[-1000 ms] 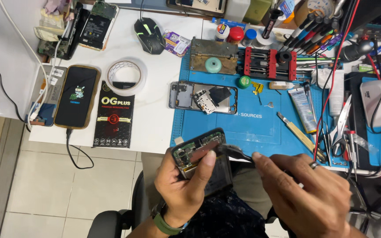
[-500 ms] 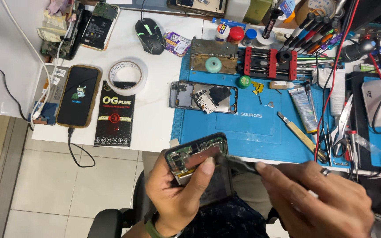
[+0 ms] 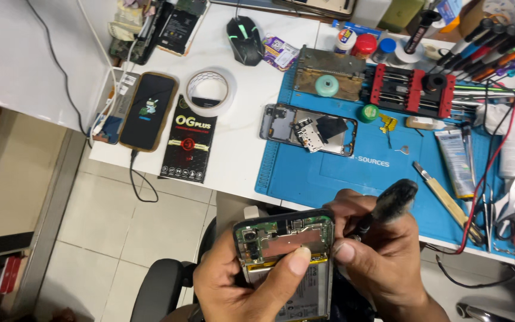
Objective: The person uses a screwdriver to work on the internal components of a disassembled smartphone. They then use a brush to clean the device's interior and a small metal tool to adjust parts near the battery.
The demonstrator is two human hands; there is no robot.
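the left hand point(image 3: 242, 286) grips an opened phone point(image 3: 287, 262) from below, back side up, thumb laid across the board area so the unit stays steady and tilted toward the eye, over the lap and clear of the desk edge. the right hand point(image 3: 382, 262) is closed around a dark tool point(image 3: 388, 203), held pen-fashion with its working end angled down to the phone's right edge; the tip itself is hidden behind the fingers. beyond the hands, a blue mat point(image 3: 329, 173) covers the desk front, giving loose parts a non-slip bed. on its left part lies a back frame point(image 3: 308, 128) with small parts in it, set within reach. a red holder point(image 3: 409, 89) sits further back. left of the mat lie a black packet point(image 3: 189, 140), a tape roll point(image 3: 210, 89) and a second phone point(image 3: 149, 110) on a cable. a mouse point(image 3: 244, 39) rests at the far edge.
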